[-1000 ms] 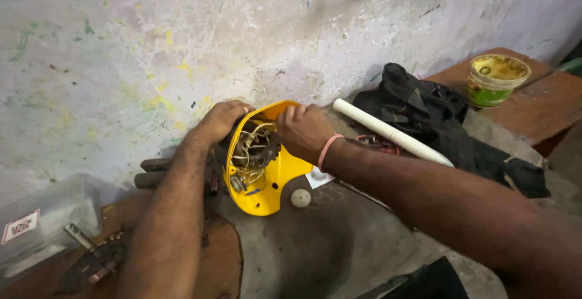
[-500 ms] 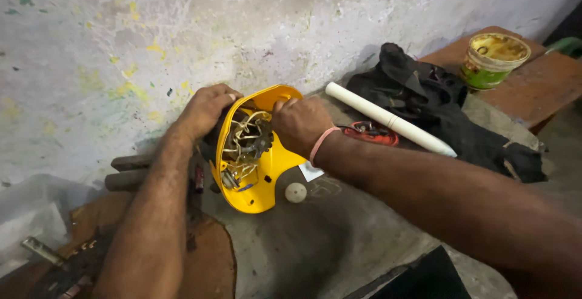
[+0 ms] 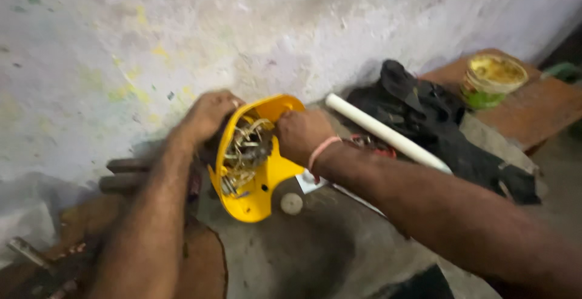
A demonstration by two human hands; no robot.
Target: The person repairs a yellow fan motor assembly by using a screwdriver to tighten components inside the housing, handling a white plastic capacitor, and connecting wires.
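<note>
I see my left hand (image 3: 209,114) curled around the far-left edge of the yellow housing (image 3: 257,181), gripping it. The housing stands on the grey floor (image 3: 315,244) by the wall, its long axis running near to far, open side with metal windings (image 3: 245,150) facing left. My right hand (image 3: 301,134) clamps its right rim. A white pipe (image 3: 388,133) lies further right.

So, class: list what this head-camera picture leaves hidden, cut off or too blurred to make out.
- Head view: the right hand hides its own fingers inside the yellow housing.
- The left hand covers the housing's back.
- The wound wires are motion-blurred.
- The white pipe has its lower end behind the forearm.
- The green tub shows blurred contents.
</note>
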